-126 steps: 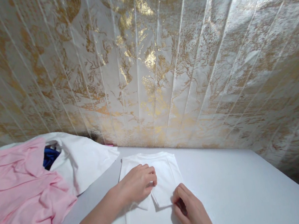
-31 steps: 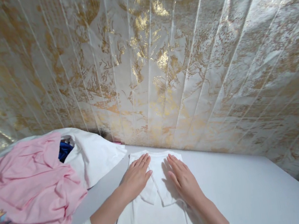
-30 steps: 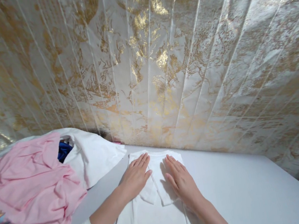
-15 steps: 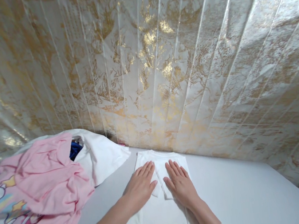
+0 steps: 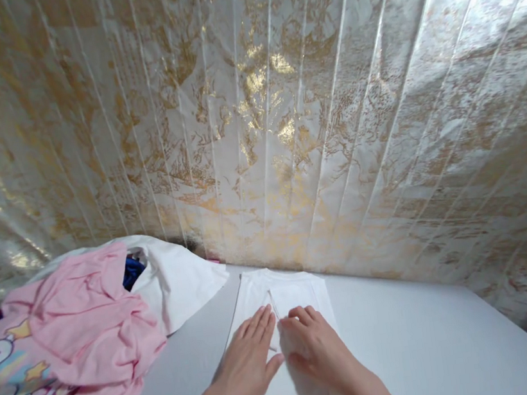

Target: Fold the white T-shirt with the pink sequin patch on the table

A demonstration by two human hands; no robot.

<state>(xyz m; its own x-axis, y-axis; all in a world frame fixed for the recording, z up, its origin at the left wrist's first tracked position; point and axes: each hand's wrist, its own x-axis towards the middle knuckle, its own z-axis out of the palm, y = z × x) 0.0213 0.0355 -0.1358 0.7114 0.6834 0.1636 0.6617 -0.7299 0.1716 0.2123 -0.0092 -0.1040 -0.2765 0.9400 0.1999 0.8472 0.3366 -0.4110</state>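
Surface: a smooth, pale grey-white tabletop [image 5: 422, 338], seen from above and close in.
Room: a shiny cream sheet with crackled gold patterning and long vertical creases [image 5: 283, 123] rises straight behind the table and fills most of the view.
Main item: a plain white cotton T-shirt [image 5: 288, 291] lies flat on the table, its far edge almost touching the foot of the gold sheet. Its side parts are folded in so that two edges meet down the middle.
Left hand: the left hand [image 5: 249, 361] lies palm down on the near left part of the white T-shirt. The fingers are straight, together and pointing away from the person. It is open and grips nothing.
Right hand: the right hand [image 5: 312, 346] rests on the white T-shirt just right of the left hand, almost touching it. Its knuckles are raised and its fingers bent down onto the cloth. Whether they pinch the fabric cannot be told.
Left of the T-shirt: a loose heap of clothes, with a crumpled pink jersey top bearing a cartoon print [image 5: 77, 332] at the front.
Also in the heap: a rumpled white garment [image 5: 180, 286] lies nearest the T-shirt, and a scrap of dark blue cloth [image 5: 132, 271] shows between it and the pink top.
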